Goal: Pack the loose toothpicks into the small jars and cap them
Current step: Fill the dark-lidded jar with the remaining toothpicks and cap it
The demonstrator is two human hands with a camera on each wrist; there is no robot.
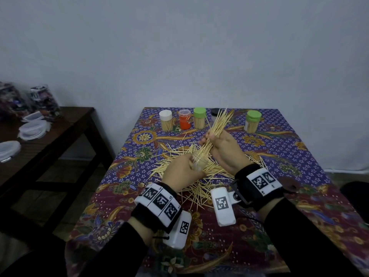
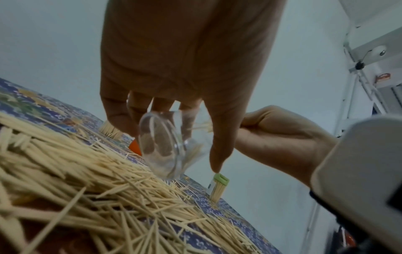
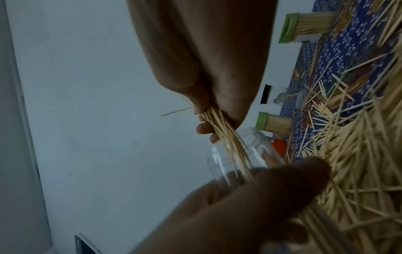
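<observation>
Left hand (image 1: 180, 169): nearest, over table centre; fingers curled round clear jar (image 1: 199, 161), tilted, mouth toward right hand.
Right hand (image 1: 223, 149): just beyond; fist closed on toothpick bundle (image 1: 214, 129), lower ends inside jar mouth, upper ends fanned toward far edge.
Loose toothpicks (image 1: 199, 182): heaped mid-table on batik tablecloth (image 1: 129, 170), beneath both hands.
Far edge, left to right: white-capped jar (image 1: 166, 120), orange jar (image 1: 185, 119), green-capped jar (image 1: 199, 118), black-capped jar (image 1: 214, 113) mostly hidden by bundle.
Far right corner: second green-capped jar (image 1: 252, 121), standing apart.
</observation>
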